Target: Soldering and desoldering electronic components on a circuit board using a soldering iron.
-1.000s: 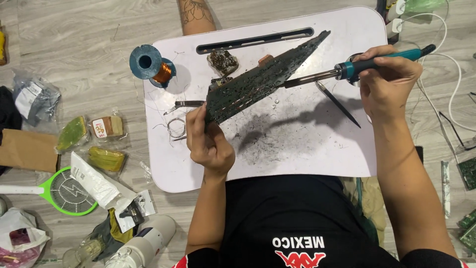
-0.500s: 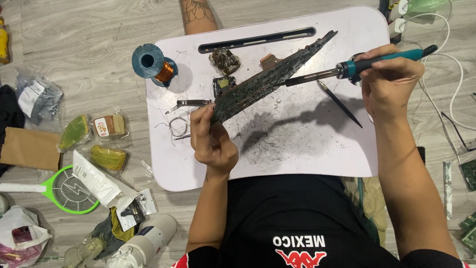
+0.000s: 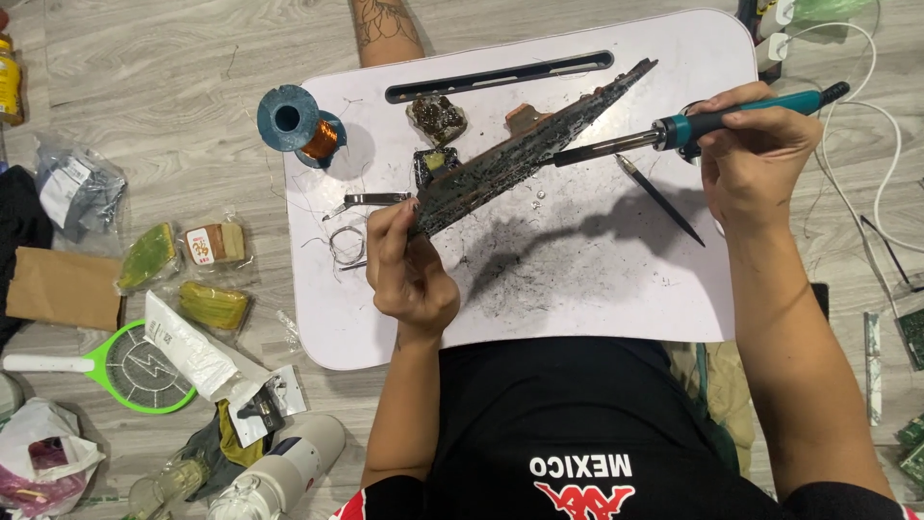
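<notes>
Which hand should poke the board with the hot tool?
Probably the right hand: it already holds the soldering iron, tip at the circuit board. The left hand is busy holding the board tilted.

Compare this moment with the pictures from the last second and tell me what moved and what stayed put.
Little has changed. The left hand still holds the circuit board tilted above the white tray table; its far end has tipped very slightly upward. The right hand keeps the teal-handled soldering iron with its tip at the board's edge. Nothing was picked up or let go. The copper wire spool and the tweezers stayed in place.
</notes>
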